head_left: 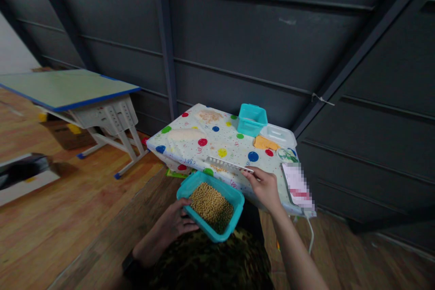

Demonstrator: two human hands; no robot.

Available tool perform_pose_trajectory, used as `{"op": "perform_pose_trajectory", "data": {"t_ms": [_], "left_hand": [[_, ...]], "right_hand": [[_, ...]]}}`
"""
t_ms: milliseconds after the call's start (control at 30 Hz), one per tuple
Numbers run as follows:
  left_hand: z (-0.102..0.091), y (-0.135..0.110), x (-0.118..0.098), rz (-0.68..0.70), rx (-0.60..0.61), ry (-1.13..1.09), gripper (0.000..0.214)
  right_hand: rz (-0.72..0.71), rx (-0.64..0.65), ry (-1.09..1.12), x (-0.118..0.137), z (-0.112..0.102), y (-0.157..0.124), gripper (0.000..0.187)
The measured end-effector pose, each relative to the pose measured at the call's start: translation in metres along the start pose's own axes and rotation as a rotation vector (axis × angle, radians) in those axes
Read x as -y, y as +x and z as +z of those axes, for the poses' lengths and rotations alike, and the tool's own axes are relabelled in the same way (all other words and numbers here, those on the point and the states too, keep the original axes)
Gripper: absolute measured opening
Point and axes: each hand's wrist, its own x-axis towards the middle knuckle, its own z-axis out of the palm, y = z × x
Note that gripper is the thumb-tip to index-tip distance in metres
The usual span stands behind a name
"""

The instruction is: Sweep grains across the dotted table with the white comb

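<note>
Probably weighty: teal rectangular plastic tub point(238, 205), part-filled with round, hard-looking beige and green beans point(208, 201), held tilted over camouflage-patterned lap point(217, 265). Left hand point(176, 219) grips left rim; smooth walls likely slippery, opposite rim good second hold. Right hand point(265, 186) pinches thin white slotted strip point(231, 165), seemingly stiff, light, above polka-dot tablecloth point(236, 147). Beyond: soft-looking orange cloth point(264, 142), low pale mound point(185, 134), squarish teal plastic box point(249, 128).
</note>
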Motion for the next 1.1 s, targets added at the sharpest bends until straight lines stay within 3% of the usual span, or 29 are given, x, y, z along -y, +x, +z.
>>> {"op": "perform_pose_trajectory", "data": {"t_ms": [233, 467, 567, 700, 867, 1100], "left_hand": [[-0.005, 0.004, 0.003, 0.030, 0.038, -0.011, 0.028], [-0.003, 0.000, 0.001, 0.018, 0.029, 0.009, 0.022], [-0.002, -0.003, -0.001, 0.032, 0.024, 0.002, 0.019], [-0.008, 0.003, -0.001, 0.049, -0.029, -0.006, 0.018], [-0.023, 0.022, 0.005, 0.052, -0.075, -0.028, 0.024], [-0.017, 0.012, -0.002, 0.025, -0.099, -0.046, 0.018]], "right_hand": [[-0.061, 0.026, -0.029, 0.023, 0.007, -0.012, 0.026], [-0.081, 0.006, -0.052, 0.044, 0.016, -0.030, 0.029], [-0.030, -0.084, -0.070, 0.040, 0.021, -0.017, 0.037], [0.034, -0.176, -0.119, 0.020, 0.034, 0.023, 0.048], [-0.006, -0.126, -0.215, 0.001, 0.053, 0.059, 0.053], [-0.043, -0.064, -0.247, -0.002, 0.062, 0.063, 0.049]]}}
